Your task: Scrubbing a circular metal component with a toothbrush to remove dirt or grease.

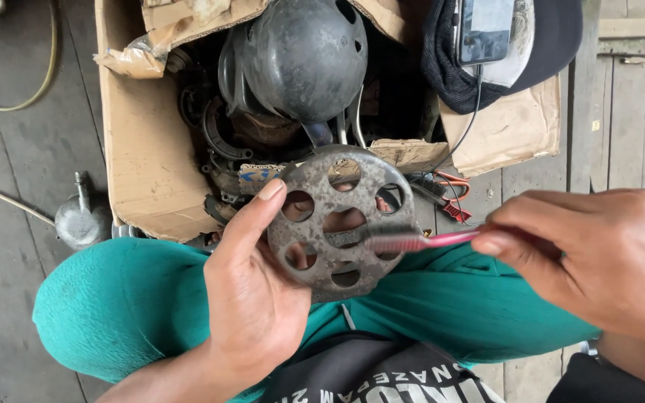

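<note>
Lap: the person sat with knees in teal trousers (136, 306) drawn up; a dark shirt hem with pale lettering showed at the bottom edge; both hands worked just above the knees.
Left hand: the left hand (251, 298) was closed around the near-left rim of a round metal plate (341, 224); the thumb lay flat over the plate's face, pointing up and away, the fingers showing through the holes from behind.
Plate: grey, mottled, pierced with round holes about a larger middle one; it was held facing upward, tilted a little toward the person.
Right hand: the right hand (599, 261) pinched the handle end of a pink toothbrush (419, 240), fingers narrow and tight upon it.
Key relation: the brush's long axis ran nearly level, right to left; its bristled head rested on the plate's lower right face, beside the middle hole; so the plate lay left of the right hand, and the left hand was the nearer to it, already gripping it.
Beyond the knees: a torn cardboard box (147, 164) stood on the plank floor (31, 149), filled with dark machine parts; a domed, holed metal cover (304, 56) sat uppermost.
Farther: a phone (484, 30) lay on a dark cap (539, 45) at the box's right corner; a small metal oil can (81, 218) stood on the left.
</note>
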